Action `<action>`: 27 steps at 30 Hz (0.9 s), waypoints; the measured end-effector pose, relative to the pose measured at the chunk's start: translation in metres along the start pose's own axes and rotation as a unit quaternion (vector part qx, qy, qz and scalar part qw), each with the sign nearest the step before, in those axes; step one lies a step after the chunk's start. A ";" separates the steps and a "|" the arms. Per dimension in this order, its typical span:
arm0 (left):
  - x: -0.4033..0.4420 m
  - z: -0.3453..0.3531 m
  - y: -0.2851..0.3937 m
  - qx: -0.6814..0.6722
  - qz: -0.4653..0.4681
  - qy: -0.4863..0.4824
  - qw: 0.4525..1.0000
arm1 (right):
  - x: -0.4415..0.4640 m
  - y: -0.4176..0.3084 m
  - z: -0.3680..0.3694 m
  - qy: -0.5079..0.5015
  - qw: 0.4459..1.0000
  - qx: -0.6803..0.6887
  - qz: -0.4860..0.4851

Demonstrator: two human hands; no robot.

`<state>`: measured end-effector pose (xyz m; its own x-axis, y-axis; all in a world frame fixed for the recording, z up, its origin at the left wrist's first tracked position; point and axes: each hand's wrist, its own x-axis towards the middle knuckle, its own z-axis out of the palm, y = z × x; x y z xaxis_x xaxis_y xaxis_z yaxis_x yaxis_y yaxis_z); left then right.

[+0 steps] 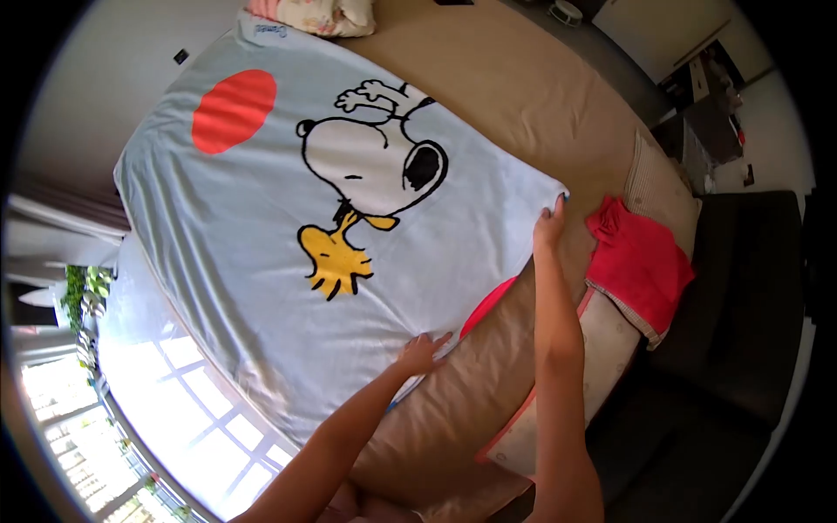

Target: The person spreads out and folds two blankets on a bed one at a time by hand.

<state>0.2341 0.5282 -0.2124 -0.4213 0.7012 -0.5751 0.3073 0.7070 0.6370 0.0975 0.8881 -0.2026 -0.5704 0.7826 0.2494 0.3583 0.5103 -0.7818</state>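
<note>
A light blue blanket [261,209] with a white cartoon dog, a yellow bird and a red circle lies spread over a bed [523,78]. My right hand [549,228] is closed on the blanket's right corner, pinching it between the fingers. Nearer to me, my left hand [421,354] rests on the blanket's near edge with its fingers stretched out. Small creases run out from under that hand. Between my hands, part of a red patch shows at the blanket's edge.
A red cloth [643,261] lies over a pillow [667,187] on the right, beside a dark sofa [715,331]. Folded flowered bedding [323,13] sits at the far end. Bright windows [78,436] and green plants [83,283] are at the left.
</note>
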 end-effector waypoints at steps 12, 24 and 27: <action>-0.226 -0.203 -0.046 -0.476 0.092 0.357 0.799 | -0.376 -0.281 -0.068 -0.290 0.807 0.171 -0.485; -0.315 0.050 -0.270 -0.586 -0.232 0.402 0.664 | -0.580 -0.195 -0.037 -0.561 0.709 -0.051 -0.425; -0.331 0.030 -0.254 -0.554 -0.098 0.469 0.681 | -0.590 -0.216 -0.053 -0.541 0.712 -0.007 -0.447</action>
<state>0.3207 0.1187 -0.1991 -0.8811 -0.1297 -0.4548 -0.4466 -0.0888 0.8903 0.3960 0.3345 -0.1503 -0.8078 -0.5872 0.0515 -0.5032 0.6414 -0.5791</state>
